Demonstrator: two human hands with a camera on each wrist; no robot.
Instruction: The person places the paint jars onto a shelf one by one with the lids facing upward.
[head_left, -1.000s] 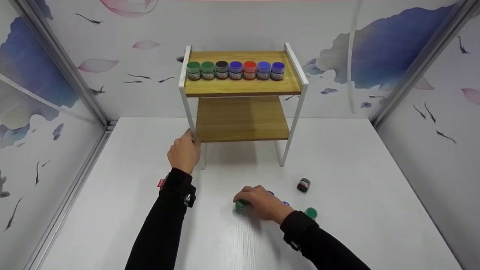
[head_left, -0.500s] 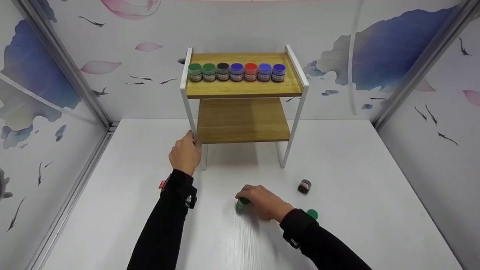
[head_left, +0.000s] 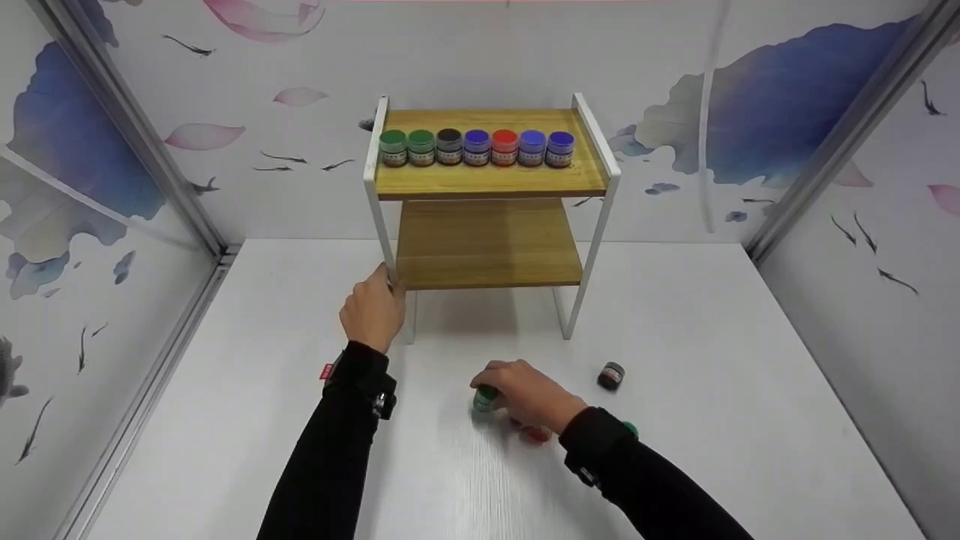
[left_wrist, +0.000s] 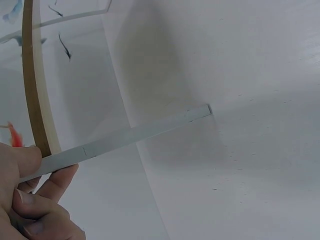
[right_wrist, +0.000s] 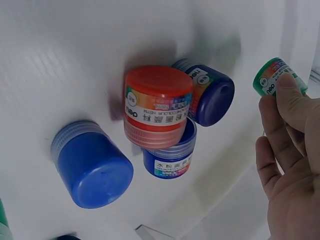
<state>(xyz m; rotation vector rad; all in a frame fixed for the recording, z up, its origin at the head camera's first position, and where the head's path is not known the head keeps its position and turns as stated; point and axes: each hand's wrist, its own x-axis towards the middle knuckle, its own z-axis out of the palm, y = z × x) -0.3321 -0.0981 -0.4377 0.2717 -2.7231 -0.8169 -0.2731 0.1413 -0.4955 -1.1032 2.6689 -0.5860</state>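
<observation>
We reach in with 2 arms. In the head view, our left arm [head_left: 319, 450] rises from the bottom edge, and our left hand [head_left: 373, 309] grips left of centre, its back showing. Our right arm [head_left: 649, 472] slants in from the lower right; our right hand [head_left: 529, 394] pinches below centre, pointing left. In the right wrist view, our thumb [right_wrist: 291, 95] lies above bent fingers [right_wrist: 277, 132] at the right edge.

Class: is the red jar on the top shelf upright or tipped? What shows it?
The red jar is upright: its lid is uppermost, with the label below.
</observation>
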